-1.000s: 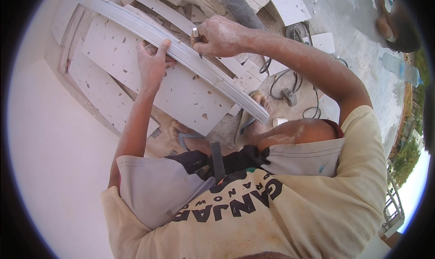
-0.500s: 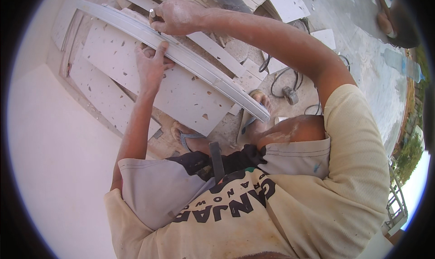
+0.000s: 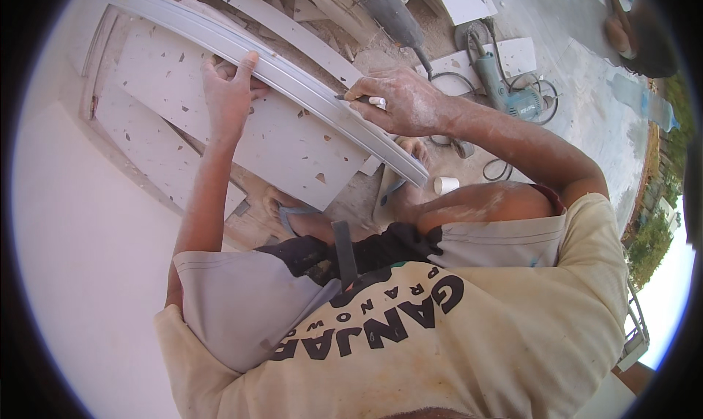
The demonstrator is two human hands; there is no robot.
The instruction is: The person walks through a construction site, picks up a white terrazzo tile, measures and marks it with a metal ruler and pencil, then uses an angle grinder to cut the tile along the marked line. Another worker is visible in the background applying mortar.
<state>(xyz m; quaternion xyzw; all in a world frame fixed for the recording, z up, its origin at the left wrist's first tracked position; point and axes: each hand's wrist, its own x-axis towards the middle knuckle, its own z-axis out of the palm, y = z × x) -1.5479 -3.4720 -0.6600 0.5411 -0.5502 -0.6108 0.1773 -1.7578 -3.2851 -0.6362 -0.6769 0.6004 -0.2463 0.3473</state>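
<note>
A long pale metal straightedge (image 3: 293, 83) lies slantwise across a white speckled slab (image 3: 282, 151). My left hand (image 3: 231, 97) grips the straightedge towards its far left half, thumb on top and fingers curled at the near edge. Over the straightedge's nearer right half is my right hand (image 3: 403, 102), closed round a slim pen-like marker (image 3: 372, 101). Its dark tip points left and is at or just above the straightedge's far edge; I cannot tell whether it touches. Dust coats the right hand.
Other speckled pieces (image 3: 157, 137) and a narrow strip (image 3: 293, 27) flank the slab. A teal angle grinder (image 3: 505, 86) with a looping cable lies at the right. A white cup (image 3: 446, 185) stands by my knee. Another person (image 3: 637, 34) and a water bottle (image 3: 644, 100) are farther right.
My right hand has moved right and nearer along the straightedge with the marker, uncovering the grinder. My left hand keeps its grip on the straightedge; the whole view has shifted slightly.
</note>
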